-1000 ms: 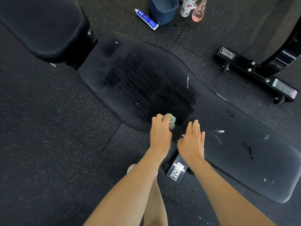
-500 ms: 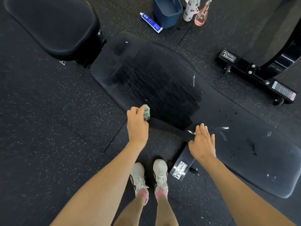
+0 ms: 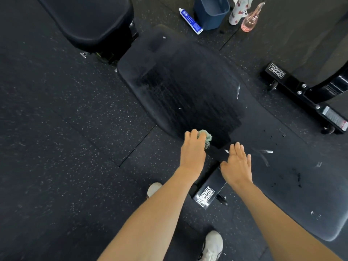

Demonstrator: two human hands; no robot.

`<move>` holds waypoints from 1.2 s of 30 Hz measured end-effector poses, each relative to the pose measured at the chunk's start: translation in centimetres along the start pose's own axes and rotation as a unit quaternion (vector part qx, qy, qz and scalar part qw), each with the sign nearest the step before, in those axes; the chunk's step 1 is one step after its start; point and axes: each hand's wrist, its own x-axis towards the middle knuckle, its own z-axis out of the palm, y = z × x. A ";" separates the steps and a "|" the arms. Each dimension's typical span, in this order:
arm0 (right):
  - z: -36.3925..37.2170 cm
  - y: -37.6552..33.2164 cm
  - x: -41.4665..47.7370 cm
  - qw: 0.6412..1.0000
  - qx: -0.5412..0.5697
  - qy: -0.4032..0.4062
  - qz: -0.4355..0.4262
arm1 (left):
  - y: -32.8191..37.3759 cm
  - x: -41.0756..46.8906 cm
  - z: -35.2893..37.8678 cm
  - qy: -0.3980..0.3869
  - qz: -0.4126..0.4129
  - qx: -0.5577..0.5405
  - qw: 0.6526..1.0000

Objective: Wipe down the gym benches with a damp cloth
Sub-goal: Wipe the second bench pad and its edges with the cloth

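Observation:
A long black bench pad (image 3: 293,166) runs from the upper middle to the lower right. Its upper half shows a darker, wet, streaked patch (image 3: 190,98). My left hand (image 3: 193,151) grips a bunched pale green cloth (image 3: 206,137) at the pad's near edge, just below the wet patch. My right hand (image 3: 236,165) lies flat with straight fingers on the pad's near edge, a little right of the cloth. White scuffs and dark specks mark the dry right half of the pad.
The bench's black seat pad (image 3: 88,19) is at the upper left. On the speckled rubber floor behind lie a blue-and-white tube (image 3: 190,20), a blue bin (image 3: 211,13), a patterned bottle (image 3: 238,13) and a pink spray bottle (image 3: 250,20). A black machine base (image 3: 305,95) stands right. My shoes are below.
My left hand has carried the cloth back to the right along the pad's near edge, close to my right hand. My right hand stays flat on the pad. The view shifted slightly.

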 end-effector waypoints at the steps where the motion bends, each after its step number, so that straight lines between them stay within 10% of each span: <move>1: 0.0 0.0 -0.1 1.000 -0.008 -0.004 -0.003 | 0.6 -0.3 0.4 -0.026 0.024 -0.005 0.999; 6: -0.3 0.2 0.0 0.999 -0.022 0.006 -0.024 | 0.3 -1.3 -0.5 -0.029 0.094 -0.053 0.994; 12: 0.3 1.0 0.4 0.998 0.013 0.037 -0.052 | -5.9 0.1 -3.6 0.209 -0.158 -0.093 0.961; 36: -2.9 12.2 0.7 0.977 -0.068 -0.012 -0.202 | 7.1 0.0 4.3 0.149 -0.104 -0.047 0.982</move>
